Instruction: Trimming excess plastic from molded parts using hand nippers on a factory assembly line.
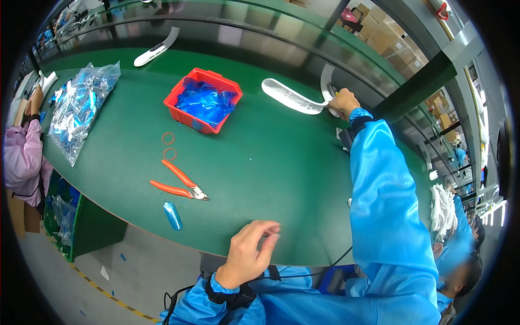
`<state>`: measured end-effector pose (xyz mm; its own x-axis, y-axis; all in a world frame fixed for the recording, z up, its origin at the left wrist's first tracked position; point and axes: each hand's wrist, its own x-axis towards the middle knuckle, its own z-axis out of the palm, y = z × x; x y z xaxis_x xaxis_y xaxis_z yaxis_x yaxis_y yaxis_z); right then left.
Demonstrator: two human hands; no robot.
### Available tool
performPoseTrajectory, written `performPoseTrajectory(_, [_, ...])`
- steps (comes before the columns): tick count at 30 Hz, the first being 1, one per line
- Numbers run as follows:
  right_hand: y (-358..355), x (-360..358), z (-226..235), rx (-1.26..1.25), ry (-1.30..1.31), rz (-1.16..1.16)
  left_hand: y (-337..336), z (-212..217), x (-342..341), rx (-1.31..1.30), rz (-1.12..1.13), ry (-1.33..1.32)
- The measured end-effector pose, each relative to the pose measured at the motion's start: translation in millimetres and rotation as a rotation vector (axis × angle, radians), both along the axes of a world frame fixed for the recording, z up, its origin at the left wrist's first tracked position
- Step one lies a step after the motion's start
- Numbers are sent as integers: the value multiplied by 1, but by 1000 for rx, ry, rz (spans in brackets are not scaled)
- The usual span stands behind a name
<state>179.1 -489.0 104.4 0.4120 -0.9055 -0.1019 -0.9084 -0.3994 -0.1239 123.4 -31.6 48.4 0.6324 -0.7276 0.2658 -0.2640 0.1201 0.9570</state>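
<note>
My left hand [252,252] hovers at the near table edge, fingers loosely bent, thumb apart, holding nothing. At the far right my outstretched right hand [345,102] is closed at the end of a white, curved, trough-shaped part [292,97]. Something small and dark shows at its fingertips; what it grips is mostly hidden. Behind it rises another white curved piece [326,78]. Left of the middle lie orange-handled side cutters [181,181], with their handles spread. A glossy blue, rounded piece [173,215] rests nearer me, and two thin red rings [169,138] lie beyond the cutters.
A red bin [172,103] holds crumpled blue film. Left of it lies a clear plastic bag [81,108] of parts. A white curved strip [154,54] lies at the back. White parts [443,211] are piled at right. Co-workers sit on both sides; a green crate [78,227] stands below left.
</note>
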Motion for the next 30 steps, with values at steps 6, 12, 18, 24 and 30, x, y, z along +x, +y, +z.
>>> performPoseTrajectory(6, [27, 9, 40, 247, -633, 103, 2, 2, 0, 13, 32, 36])
performPoseTrajectory(12, [116, -45, 66, 704, -823, 348, 2, 2, -5, -1, 57, 22])
performPoseTrajectory(18, [205, -133, 84, 597, -522, 737, 10, -9, -7, -183, 70, 361])
performPoseTrajectory(24, [218, -190, 99, 944, -434, 871, 13, -7, -1, -368, -17, 692])
performPoseTrajectory(30, [210, -190, 68, 1109, -268, 1022, 33, 3, -10, 72, -872, 853])
